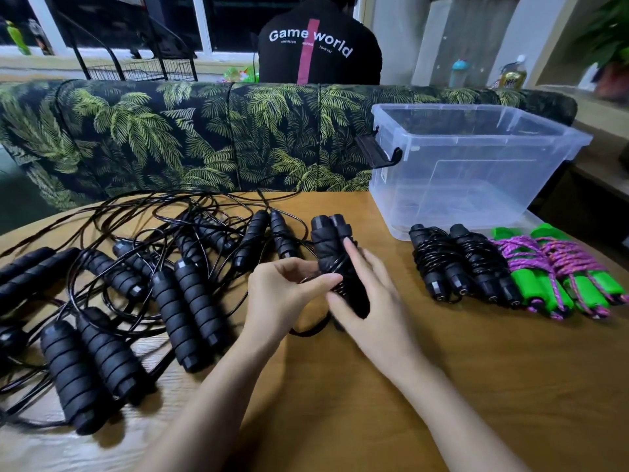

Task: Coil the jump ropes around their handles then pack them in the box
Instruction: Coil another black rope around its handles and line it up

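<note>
**Middle of the frame: one rope half wrapped, four done**

Dead center on the wooden table (476,386), both hands are on one black handle pair (335,247), two handles side by side with a few turns of black rope round the lower part. The left hand (289,294) has thumb and curled fingers pinched on that wrapped part. The right hand (367,301) is a bit blurry, but its fingers look stretched out straight and laid flat against the handles, not closed round them.

On the right side of the table, four finished bundles sit in a row, touching each other. Two are black: first black bundle (437,264) and second black bundle (483,264). Two have green handles and purple rope: first green bundle (537,291) and second green bundle (592,287).

Just behind them, upper right, one clear plastic box (476,185) stands with its lid off and a black clip on its left end.

Left half of the table is a tangle of loose black handles (190,301). I count about thirteen, but the rope mess makes that shaky.

Behind the table there's a palm-print sofa (136,131), and one person in a black shirt (320,46) beyond it, back turned.
</note>
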Action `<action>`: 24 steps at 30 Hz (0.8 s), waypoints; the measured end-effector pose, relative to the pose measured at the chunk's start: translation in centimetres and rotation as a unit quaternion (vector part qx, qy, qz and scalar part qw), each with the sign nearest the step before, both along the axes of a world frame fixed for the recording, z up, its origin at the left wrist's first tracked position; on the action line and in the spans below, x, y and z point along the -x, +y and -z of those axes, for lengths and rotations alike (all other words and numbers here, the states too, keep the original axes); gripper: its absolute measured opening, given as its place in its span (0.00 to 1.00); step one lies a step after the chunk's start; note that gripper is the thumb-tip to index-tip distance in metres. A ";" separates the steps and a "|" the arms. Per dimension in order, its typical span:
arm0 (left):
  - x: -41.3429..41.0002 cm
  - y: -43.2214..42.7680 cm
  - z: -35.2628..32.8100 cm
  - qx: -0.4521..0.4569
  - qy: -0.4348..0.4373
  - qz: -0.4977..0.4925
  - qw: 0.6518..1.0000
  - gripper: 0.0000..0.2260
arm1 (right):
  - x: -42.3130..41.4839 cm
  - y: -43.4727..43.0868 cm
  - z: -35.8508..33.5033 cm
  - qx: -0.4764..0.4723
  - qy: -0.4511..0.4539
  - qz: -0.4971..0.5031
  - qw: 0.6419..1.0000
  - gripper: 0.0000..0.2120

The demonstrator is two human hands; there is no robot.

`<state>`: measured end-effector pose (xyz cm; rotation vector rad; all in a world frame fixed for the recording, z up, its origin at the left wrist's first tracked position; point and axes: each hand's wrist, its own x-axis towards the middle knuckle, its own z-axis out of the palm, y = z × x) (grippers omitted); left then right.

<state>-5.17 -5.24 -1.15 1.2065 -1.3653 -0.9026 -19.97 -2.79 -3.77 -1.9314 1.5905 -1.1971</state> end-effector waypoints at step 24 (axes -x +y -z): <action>0.0 0.3 1.6 -0.049 0.131 0.118 0.983 0.26 | 0.0 1.1 0.2 0.012 -0.213 -0.055 0.975 0.34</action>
